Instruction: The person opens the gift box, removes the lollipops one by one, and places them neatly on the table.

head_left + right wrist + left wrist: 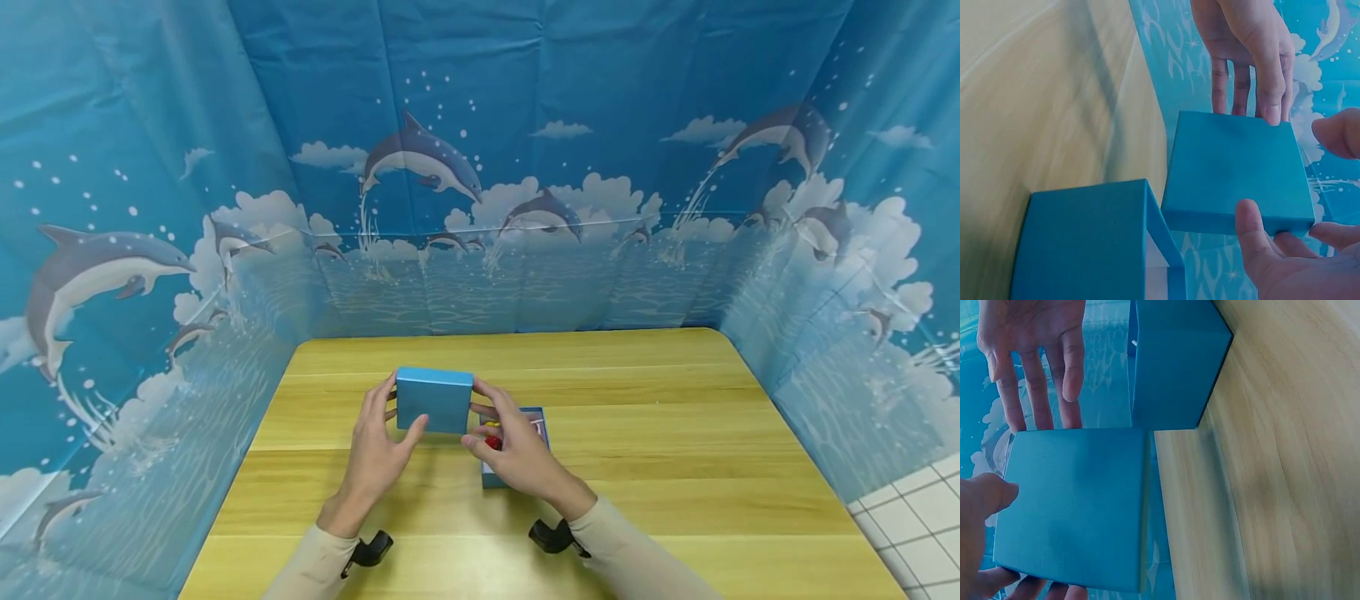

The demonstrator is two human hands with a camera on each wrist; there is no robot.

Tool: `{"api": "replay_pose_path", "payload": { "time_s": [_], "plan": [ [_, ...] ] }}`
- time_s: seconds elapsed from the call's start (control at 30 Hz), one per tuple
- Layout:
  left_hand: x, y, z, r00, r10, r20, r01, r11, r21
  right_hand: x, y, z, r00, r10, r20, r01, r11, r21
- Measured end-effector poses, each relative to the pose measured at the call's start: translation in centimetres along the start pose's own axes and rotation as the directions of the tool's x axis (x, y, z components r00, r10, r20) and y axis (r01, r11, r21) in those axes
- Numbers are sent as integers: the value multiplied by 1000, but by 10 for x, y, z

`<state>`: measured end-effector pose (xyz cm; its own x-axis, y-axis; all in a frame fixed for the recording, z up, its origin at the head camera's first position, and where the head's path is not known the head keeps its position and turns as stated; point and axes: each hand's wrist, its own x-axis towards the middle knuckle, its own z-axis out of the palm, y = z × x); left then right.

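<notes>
the blue lid [435,400] is pinched at its side edges between the left hand [378,450] and right hand [517,450], held raised just left of the open box base [542,425] on the table [675,433]

An open blue box [542,427] sits on the wooden table [675,433].
</notes>
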<state>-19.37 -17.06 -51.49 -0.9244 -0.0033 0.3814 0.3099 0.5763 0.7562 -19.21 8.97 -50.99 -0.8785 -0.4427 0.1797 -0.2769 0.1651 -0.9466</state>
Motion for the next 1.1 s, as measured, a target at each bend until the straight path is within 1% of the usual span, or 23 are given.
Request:
{"api": "replay_pose_path", "payload": {
  "time_s": [0.33, 0.47, 0.6, 0.77, 0.9, 1.1],
  "plan": [
    [-2, -6, -3, 996, -85, -8, 84, 995, -58, 4, 2, 10, 1000, -21, 21, 21, 1000, 15],
    [-4, -9, -5, 995, -102, -4, 101, 991, -82, 5, 4, 13, 999, -26, 35, 25, 999, 23],
    [-5, -12, -6, 994, -113, -7, 112, 989, -100, 6, 7, 17, 999, -8, 39, 7, 999, 31],
    [-6, -16, -7, 992, -122, -17, 120, 989, -90, 7, 9, 21, 999, 0, 37, -1, 1000, 25],
    [-7, -20, -9, 992, -126, -24, 124, 990, -73, 7, 10, 25, 999, -19, 39, 19, 1000, 10],
    [-11, -24, -12, 992, -124, -9, 124, 991, -42, 8, 12, 32, 999, -26, 41, 26, 1000, -12]
  ]
}}
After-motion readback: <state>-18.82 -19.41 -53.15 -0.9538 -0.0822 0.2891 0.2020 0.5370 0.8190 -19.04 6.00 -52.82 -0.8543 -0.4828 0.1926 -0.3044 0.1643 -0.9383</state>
